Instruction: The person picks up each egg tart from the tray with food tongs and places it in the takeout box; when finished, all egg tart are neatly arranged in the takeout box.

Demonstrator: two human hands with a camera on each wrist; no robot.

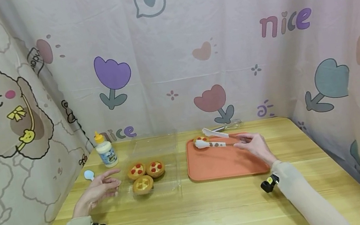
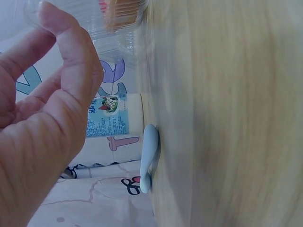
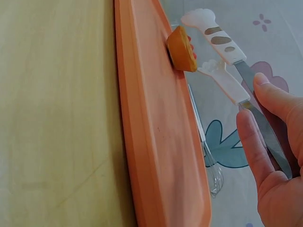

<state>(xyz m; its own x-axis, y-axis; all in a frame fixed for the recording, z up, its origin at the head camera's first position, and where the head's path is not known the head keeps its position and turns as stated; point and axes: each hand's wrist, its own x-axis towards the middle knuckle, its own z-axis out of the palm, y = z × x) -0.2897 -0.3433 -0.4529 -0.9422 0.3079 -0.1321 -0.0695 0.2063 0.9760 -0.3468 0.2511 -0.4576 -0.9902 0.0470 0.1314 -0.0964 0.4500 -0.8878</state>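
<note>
My right hand [image 1: 257, 147] holds a pair of metal tongs [image 3: 267, 137] with white paw-shaped ends. The tong arms stand apart above an egg tart [image 3: 180, 49] with red topping, which sits at the far left corner of the orange tray [image 1: 225, 164]. In the head view the tongs partly hide that tart. My left hand [image 1: 101, 188], fingers loosely bent, is at the left side of a clear plastic box [image 1: 173, 186]; whether it touches the box I cannot tell. Inside lie two red-topped tarts [image 1: 155, 168] and a yellow-topped tart [image 1: 143, 185].
A squeeze bottle [image 1: 107, 155] with a yellow cap stands behind my left hand. A pale blue spoon-like utensil [image 1: 89, 174] lies left of it. Behind the tray rests a wire whisk [image 1: 234, 124]. A patterned curtain [image 1: 165, 70] surrounds the wooden table [image 1: 199, 221].
</note>
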